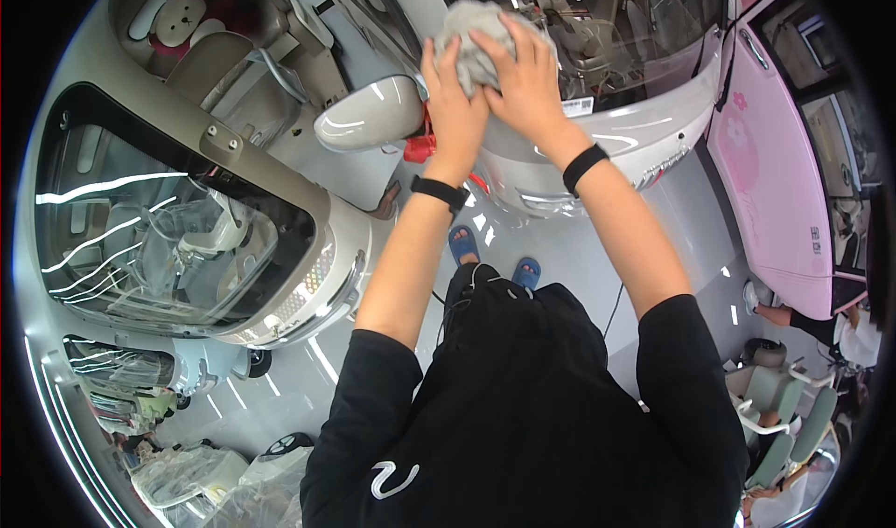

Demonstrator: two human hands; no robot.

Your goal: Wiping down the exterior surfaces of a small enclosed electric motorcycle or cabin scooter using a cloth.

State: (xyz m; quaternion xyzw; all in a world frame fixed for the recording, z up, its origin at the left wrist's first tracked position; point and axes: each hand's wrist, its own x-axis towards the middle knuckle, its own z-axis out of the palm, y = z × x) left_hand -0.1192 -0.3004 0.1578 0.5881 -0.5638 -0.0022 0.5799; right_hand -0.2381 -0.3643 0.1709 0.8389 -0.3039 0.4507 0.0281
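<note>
A bunched light-grey cloth point(476, 21) is held between both hands, up near the edge of a vehicle's dark window glass point(630, 45). My left hand point(453, 105) grips its lower left side with the fingers spread over it. My right hand point(526, 84) presses on its right side, fingers spread too. Whether the cloth touches the glass cannot be told. Left of my left hand is a glossy beige side mirror point(371, 112), with a red part point(420, 149) below it. The off-white body panel point(616, 133) curves below the glass, where a white label point(578, 107) bears print.
A beige small vehicle point(322, 248) stands at left, its cabin open beside a plush-faced cushion point(178, 19). At right is a pink vehicle door point(770, 157). Green-grey seats point(777, 395) and people point(857, 339) are at the right rim. Plastic-wrapped vehicles point(203, 472) stand lower left.
</note>
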